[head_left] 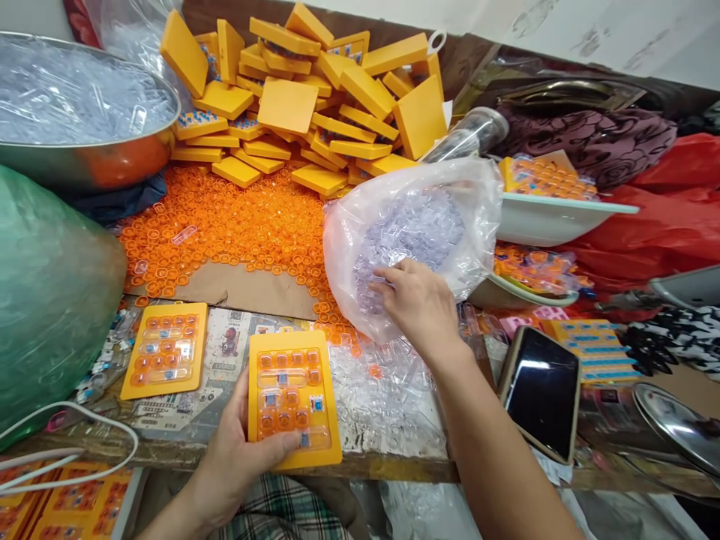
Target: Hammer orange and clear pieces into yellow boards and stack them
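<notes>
My left hand (241, 446) grips a yellow panel (331, 442) by its lower left side, the thumb lying across its lower front. Orange square-ringed caps and long clear covers sit in rows on that panel; one spot at its right shows a bare blue-and-white part (317, 403). My right hand (419, 304) reaches over the mouth of a clear plastic bag (349, 240) filled with small clear plastic pieces (416, 225). Its fingers are slightly bent and apart, touching or just above the pieces, with nothing visible in them. A similar yellow panel (135, 379) lies flat to the left.
Many loose orange rings (236, 217) spread behind, below a heap of yellow panels (286, 105). A metal bowl (112, 161) of clear pieces and a green bag (50, 300) stand left. At right are a phone-like tablet (543, 394), tubs (556, 217) and a glass lid (675, 420).
</notes>
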{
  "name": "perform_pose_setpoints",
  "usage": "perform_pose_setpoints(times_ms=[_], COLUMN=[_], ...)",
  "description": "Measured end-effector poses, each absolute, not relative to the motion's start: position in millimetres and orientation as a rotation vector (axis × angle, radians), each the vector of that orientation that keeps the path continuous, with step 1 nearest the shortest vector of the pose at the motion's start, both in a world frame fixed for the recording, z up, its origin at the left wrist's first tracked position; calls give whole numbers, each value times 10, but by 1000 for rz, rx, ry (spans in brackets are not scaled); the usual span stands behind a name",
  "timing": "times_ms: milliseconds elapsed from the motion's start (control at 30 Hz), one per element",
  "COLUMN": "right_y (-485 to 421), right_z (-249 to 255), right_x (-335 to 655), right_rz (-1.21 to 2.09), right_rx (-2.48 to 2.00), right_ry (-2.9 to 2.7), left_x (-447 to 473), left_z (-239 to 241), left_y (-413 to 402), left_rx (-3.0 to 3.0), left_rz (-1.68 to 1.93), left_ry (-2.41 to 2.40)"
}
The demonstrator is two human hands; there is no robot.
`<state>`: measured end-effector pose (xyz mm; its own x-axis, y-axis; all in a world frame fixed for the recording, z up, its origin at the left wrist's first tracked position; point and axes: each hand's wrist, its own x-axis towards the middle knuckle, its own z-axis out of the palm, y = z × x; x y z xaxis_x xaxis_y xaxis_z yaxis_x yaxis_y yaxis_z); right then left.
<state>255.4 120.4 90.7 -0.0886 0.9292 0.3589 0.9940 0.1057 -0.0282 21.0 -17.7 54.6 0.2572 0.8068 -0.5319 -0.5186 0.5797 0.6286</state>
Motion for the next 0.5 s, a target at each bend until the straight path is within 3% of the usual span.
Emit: perform_pose_setpoints(times_ms=[133, 233, 367, 500], right_y=[870, 486, 43, -174], right_z=[1005, 948, 661, 419], right_x=[2540, 2471, 2356, 2216], right_rz=[-273, 260, 990, 1152], right_rx=[-1614, -1292, -1215, -1126], right_ry=[-1855, -1729, -1572, -1260], left_x=[192, 207, 232, 260], left_z=[564, 562, 518, 451], left_y=[-141, -124, -120, -137], left_rx=[357, 358, 383, 465], left_rz=[871, 855, 862, 885], left_ry=[941, 949, 1003, 1062])
